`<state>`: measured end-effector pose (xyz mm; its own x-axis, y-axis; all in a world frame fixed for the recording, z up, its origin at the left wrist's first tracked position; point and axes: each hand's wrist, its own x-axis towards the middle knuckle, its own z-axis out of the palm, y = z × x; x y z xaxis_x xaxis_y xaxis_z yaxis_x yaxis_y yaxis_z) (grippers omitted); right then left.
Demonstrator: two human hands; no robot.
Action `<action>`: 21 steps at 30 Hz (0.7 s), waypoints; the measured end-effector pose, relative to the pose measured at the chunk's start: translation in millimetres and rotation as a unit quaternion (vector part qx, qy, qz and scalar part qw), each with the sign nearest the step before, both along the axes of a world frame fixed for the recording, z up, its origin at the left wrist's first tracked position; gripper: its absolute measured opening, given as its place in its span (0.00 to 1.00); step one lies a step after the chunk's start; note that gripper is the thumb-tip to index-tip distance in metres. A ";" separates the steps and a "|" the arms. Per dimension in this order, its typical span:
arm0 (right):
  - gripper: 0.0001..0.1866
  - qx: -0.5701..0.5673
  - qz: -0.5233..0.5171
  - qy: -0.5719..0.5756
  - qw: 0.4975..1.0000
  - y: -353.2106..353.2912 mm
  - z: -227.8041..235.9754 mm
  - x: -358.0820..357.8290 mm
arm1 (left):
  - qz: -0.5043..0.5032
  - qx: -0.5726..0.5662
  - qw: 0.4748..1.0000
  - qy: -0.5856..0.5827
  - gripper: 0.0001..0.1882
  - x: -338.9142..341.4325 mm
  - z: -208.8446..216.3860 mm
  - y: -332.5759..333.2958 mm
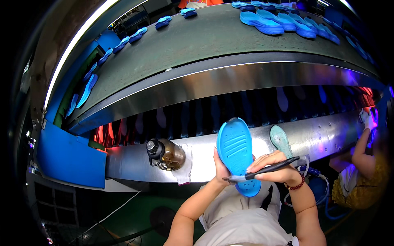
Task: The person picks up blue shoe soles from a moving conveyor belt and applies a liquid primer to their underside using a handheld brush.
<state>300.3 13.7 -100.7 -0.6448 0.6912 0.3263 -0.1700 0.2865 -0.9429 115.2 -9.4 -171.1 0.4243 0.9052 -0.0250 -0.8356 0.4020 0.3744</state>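
Sole (234, 144), oblong, ridged, slender black-handled tool (273, 167)

The sole (230, 141) is bright blue, patterned with parallel lines and small dots, and the slim tool (277, 165) is black with a grey section. The insole (280, 138) is pale mint, the bottle (174, 156) brown with a black cap (154, 148), the surface (127, 164) silvery, the bracelet (297, 185) dark red.
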 end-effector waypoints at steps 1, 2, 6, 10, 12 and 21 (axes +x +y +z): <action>0.10 -0.057 0.012 0.036 0.998 0.0 -0.9 2.4 | 0.046 -0.031 0.997 0.050 0.48 2.7 4.7 1.4; 0.09 -0.072 -0.077 0.011 0.994 0.6 -0.8 1.8 | 0.092 -0.062 0.989 0.100 0.48 6.6 11.9 2.6; 0.10 0.117 -0.067 -0.055 0.989 1.2 9.5 -4.9 | 0.095 0.030 0.992 0.078 0.52 3.6 8.0 17.6; 0.11 0.049 -0.038 -0.004 0.998 4.7 3.5 1.6 | 0.115 0.105 0.987 0.047 0.55 3.6 15.9 26.4; 0.11 0.106 -0.141 -0.030 0.984 8.2 -2.0 -2.1 | 0.169 0.134 0.973 0.078 0.55 1.4 16.5 33.7; 0.12 0.177 -0.136 -0.077 0.972 -1.1 4.3 9.9 | 0.197 0.114 0.974 0.006 0.55 -9.1 32.5 37.6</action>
